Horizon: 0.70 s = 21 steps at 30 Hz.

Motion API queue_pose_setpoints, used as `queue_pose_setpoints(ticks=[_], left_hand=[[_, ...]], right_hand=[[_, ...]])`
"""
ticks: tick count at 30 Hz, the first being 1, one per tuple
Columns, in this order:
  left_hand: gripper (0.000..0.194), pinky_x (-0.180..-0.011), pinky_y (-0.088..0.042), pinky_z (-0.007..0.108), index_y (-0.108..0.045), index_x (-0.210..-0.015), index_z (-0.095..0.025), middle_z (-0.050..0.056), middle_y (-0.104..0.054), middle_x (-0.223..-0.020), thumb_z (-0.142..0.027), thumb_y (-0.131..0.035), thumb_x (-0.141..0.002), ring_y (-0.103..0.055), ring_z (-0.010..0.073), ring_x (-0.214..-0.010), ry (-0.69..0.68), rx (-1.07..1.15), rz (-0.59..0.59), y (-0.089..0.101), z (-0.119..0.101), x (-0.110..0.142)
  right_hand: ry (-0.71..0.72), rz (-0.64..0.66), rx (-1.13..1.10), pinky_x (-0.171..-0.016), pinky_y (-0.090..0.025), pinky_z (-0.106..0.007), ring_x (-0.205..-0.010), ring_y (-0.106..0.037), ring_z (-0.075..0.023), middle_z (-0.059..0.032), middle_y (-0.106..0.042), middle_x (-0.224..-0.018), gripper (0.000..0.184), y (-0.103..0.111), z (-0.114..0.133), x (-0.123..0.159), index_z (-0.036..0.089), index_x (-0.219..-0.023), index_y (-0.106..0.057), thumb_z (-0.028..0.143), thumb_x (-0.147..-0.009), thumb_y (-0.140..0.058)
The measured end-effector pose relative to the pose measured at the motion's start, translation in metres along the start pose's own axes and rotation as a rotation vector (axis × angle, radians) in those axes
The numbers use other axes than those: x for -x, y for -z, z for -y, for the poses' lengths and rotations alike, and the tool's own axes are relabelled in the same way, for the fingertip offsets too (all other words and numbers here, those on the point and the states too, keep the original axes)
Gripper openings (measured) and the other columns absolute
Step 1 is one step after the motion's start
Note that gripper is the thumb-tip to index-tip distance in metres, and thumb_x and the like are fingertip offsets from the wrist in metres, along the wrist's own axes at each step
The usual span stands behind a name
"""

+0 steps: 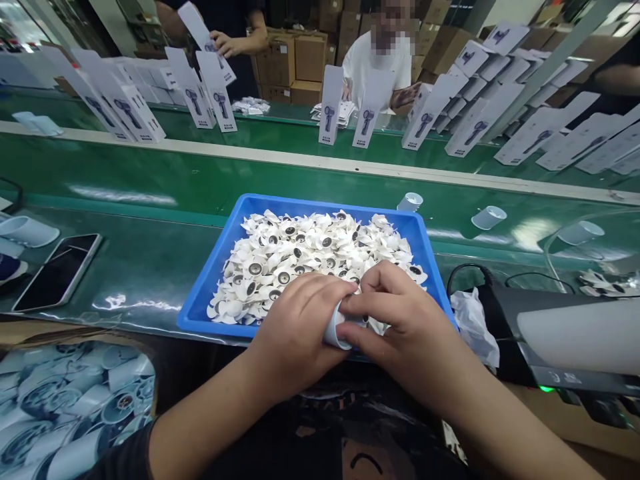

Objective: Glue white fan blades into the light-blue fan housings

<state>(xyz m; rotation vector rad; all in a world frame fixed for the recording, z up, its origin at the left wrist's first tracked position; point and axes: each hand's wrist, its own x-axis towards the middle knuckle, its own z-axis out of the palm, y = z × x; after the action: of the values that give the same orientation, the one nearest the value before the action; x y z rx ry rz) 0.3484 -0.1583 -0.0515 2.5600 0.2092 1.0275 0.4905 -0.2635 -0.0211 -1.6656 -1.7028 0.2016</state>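
A pale blue plastic fan housing (336,331), round and hollow, sits between my hands over the near edge of a blue tray (210,267). My left hand (303,323) is wrapped round its left side. The fingers of my right hand (395,310) are bent at its open end, thumb on the rim; whether they pinch a small part inside is hidden. White fan blades (300,250) with dark hubs fill the tray in a heap just beyond my hands.
At lower left, a carton holds many blue housings (75,407). A phone (57,273) lies left of the tray; a black machine (565,333) stands right. Several housings (489,217) rest on the green belt. Behind it stand white boxes (327,107) and two people (385,73).
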Motion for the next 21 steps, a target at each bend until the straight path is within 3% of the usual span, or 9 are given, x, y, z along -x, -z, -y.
queue_pose_setpoints(ticks=[3,6,10,12,14,18,21], left_hand=[[0.029,-0.093,-0.051,0.036,-0.051,-0.116,-0.017,0.009,-0.070,-0.107,-0.029,-0.058,-0.091,-0.065,0.0231,-0.101,0.029,-0.017,0.013,0.000,0.001,-0.001],[0.037,-0.090,-0.051,0.039,-0.053,-0.115,-0.019,0.008,-0.071,-0.104,-0.042,-0.064,-0.088,-0.067,0.0248,-0.096,0.082,-0.033,0.030,-0.002,0.007,-0.002],[0.045,-0.090,-0.051,0.041,-0.055,-0.115,-0.020,0.007,-0.072,-0.101,-0.047,-0.072,-0.082,-0.066,0.0248,-0.094,0.122,-0.008,0.043,-0.006,0.014,-0.001],[0.051,-0.095,-0.049,0.043,-0.055,-0.120,-0.020,0.009,-0.069,-0.110,-0.047,-0.074,-0.081,-0.064,0.0259,-0.103,0.105,0.019,0.079,-0.004,0.017,-0.002],[0.059,-0.098,-0.048,0.047,-0.059,-0.122,-0.021,0.011,-0.064,-0.118,-0.054,-0.076,-0.076,-0.060,0.0293,-0.110,0.134,-0.014,0.112,0.005,0.026,-0.008],[0.062,-0.079,-0.054,0.047,-0.068,-0.116,-0.026,0.009,-0.062,-0.102,-0.063,-0.077,-0.067,-0.061,0.0303,-0.095,0.347,-0.161,0.243,0.030,0.062,-0.050],[0.055,-0.086,-0.052,0.047,-0.066,-0.119,-0.026,0.009,-0.065,-0.110,-0.045,-0.079,-0.070,-0.061,0.0325,-0.104,0.448,-0.263,0.304,0.030,0.102,-0.105]], right_hand=[[-0.027,-0.004,-0.067,-0.067,-0.047,-0.025,-0.079,-0.053,-0.0133,-0.0050,-0.050,-0.098,0.013,0.005,-0.003,0.005,0.022,-0.099,-0.072,0.017,-0.087,-0.068],[-0.007,0.023,-0.151,-0.072,-0.048,-0.025,-0.083,-0.053,-0.0125,-0.0042,-0.049,-0.102,0.014,0.011,-0.007,0.014,0.027,-0.097,-0.073,0.031,-0.097,-0.059],[0.025,0.020,-0.026,-0.089,-0.050,-0.038,-0.114,-0.052,-0.0231,-0.0099,-0.048,-0.123,0.036,0.011,-0.014,0.025,0.027,-0.118,-0.067,0.052,-0.098,-0.052],[0.041,-0.010,0.050,-0.095,-0.048,-0.044,-0.122,-0.049,-0.0262,-0.0103,-0.046,-0.131,0.034,0.012,-0.018,0.029,0.026,-0.117,-0.066,0.051,-0.098,-0.052],[0.042,-0.107,0.084,-0.093,-0.049,-0.039,-0.117,-0.052,-0.0222,-0.0076,-0.049,-0.127,0.022,0.020,-0.022,0.036,0.028,-0.109,-0.067,0.040,-0.100,-0.052],[-0.007,-0.299,0.127,-0.087,-0.051,-0.031,-0.108,-0.054,-0.0178,-0.0065,-0.049,-0.125,0.017,0.038,-0.032,0.055,0.029,-0.110,-0.066,0.028,-0.098,-0.053],[-0.009,-0.343,0.099,-0.085,-0.052,-0.026,-0.104,-0.055,-0.0155,-0.0061,-0.049,-0.125,0.017,0.040,-0.036,0.066,0.028,-0.108,-0.066,0.026,-0.097,-0.053]])
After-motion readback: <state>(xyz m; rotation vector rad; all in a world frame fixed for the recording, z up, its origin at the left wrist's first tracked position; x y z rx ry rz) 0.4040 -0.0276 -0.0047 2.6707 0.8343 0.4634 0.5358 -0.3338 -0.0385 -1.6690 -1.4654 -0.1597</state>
